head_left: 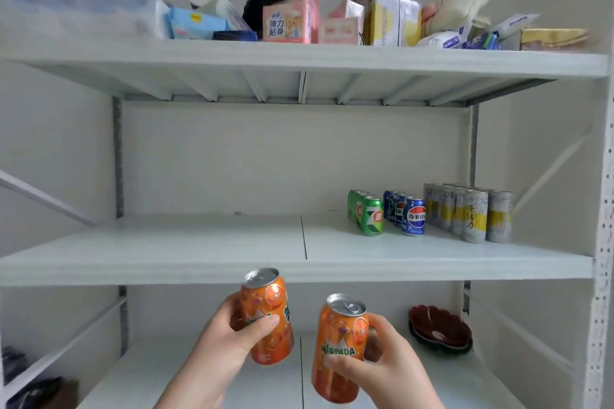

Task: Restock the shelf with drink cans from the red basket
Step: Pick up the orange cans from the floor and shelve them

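Observation:
My left hand [221,347] grips an orange Mirinda can [267,312], held upright just below the front edge of the middle shelf [199,252]. My right hand [382,365] grips a second orange Mirinda can [340,342], a little lower and to the right. On the right part of the middle shelf stand rows of green 7up cans [368,214], blue Pepsi cans [410,214] and silver-and-yellow cans [471,212]. The red basket is not in view.
The top shelf [299,60] carries boxes, tissue packs and bags. A dark red bowl [438,329] sits at the right of the bottom shelf [199,375]. Metal uprights [603,242] frame the right side. Dark items [30,388] lie at the lower left.

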